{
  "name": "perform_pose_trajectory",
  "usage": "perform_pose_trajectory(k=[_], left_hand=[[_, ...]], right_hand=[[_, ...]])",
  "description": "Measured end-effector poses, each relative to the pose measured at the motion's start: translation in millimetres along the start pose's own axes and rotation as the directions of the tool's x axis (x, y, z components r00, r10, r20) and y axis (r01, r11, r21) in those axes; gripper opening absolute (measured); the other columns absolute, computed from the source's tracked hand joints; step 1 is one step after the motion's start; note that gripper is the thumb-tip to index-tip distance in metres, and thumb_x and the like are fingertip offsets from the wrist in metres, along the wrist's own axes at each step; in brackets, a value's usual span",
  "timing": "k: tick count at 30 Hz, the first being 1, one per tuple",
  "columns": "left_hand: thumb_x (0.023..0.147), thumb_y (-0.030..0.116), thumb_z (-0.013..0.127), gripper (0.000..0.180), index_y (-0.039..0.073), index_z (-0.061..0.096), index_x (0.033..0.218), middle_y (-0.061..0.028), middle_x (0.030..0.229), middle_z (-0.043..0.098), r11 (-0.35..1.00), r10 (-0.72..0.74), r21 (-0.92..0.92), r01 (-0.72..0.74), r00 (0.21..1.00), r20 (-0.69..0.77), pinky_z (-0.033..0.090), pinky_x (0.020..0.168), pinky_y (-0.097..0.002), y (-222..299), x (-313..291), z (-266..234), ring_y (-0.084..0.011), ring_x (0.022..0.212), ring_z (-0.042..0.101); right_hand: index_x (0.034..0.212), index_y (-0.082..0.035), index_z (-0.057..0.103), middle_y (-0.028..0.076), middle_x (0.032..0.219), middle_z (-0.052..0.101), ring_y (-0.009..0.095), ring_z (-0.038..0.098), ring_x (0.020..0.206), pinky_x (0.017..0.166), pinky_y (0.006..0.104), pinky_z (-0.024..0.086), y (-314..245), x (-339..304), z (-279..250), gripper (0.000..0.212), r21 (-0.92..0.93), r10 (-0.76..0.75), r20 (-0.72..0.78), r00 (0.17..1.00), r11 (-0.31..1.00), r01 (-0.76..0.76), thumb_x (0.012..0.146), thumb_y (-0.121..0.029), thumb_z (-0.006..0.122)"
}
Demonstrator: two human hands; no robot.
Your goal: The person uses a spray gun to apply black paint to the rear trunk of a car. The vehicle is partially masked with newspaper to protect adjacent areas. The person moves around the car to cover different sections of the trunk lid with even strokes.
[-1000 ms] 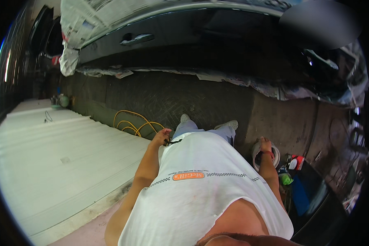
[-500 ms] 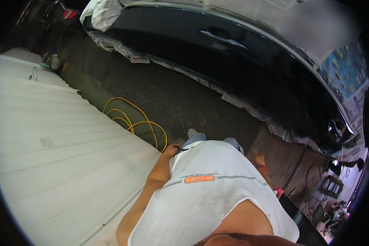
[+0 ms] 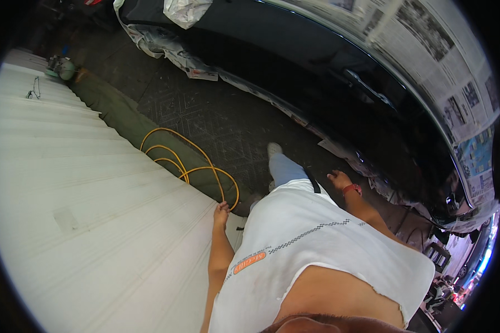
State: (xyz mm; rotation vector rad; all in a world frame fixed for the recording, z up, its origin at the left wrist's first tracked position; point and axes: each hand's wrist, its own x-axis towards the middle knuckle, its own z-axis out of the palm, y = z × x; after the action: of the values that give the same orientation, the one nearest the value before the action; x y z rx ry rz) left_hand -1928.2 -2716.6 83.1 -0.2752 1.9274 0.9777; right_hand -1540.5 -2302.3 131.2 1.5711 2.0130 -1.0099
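Note:
At the left, beside the white corrugated wall, is my left hand (image 3: 221, 211), its fingers curled in. Whatever they may hold is hidden. Just beyond it in the picture runs a yellow hose (image 3: 208, 155), looped on the floor; whether the fingers touch it I cannot tell. My right hand (image 3: 339, 179), with a red band on the wrist, hangs out at my right side, loosely open and holding nothing that I can see. It is nearest to a black car (image 3: 294, 66), whose lower edge and upper part are masked with newspaper (image 3: 428, 50).
The white corrugated wall (image 3: 94, 194) borders my left, with green cloth (image 3: 116, 116) along its foot. A small green machine (image 3: 63, 67) stands at its far end. The dark textured floor (image 3: 200, 111) runs between wall and car. A dark stand (image 3: 440, 258) is at the right.
My body has turned and a leg has stepped forward. My left hand has left the shirt hem and moved toward the wall. My right hand has swung forward and up. The masked car shows from another angle.

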Motion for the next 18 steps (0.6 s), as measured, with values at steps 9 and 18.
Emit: perform_pose_trajectory(k=[9,18], left_hand=[[0.103,0.022,0.055,0.036,0.005,0.060,0.135,-0.0072,0.114,0.069,0.980,-0.149,0.145,0.136,0.985,0.081,0.049,0.080,-0.0311,-7,40,-37,-0.0170,0.094,0.062],[0.103,0.025,0.055,0.040,0.007,0.058,0.138,-0.0092,0.121,0.066,0.995,-0.097,-0.038,0.095,0.994,-0.048,0.049,0.083,-0.0343,157,141,-138,-0.0204,0.101,0.061]], right_hand=[[0.134,0.002,0.064,0.029,0.139,0.060,0.041,0.056,0.132,0.111,0.0476,0.044,-184,165,-15,0.067,-0.295,0.131,0.280,0.951,0.954,-0.044,0.096,-0.053,0.061],[0.143,-0.001,0.057,0.023,0.146,0.056,0.037,0.053,0.138,0.117,0.0438,0.039,-593,314,28,0.070,-0.155,-0.440,0.323,0.838,0.849,0.505,0.096,-0.052,0.061]])
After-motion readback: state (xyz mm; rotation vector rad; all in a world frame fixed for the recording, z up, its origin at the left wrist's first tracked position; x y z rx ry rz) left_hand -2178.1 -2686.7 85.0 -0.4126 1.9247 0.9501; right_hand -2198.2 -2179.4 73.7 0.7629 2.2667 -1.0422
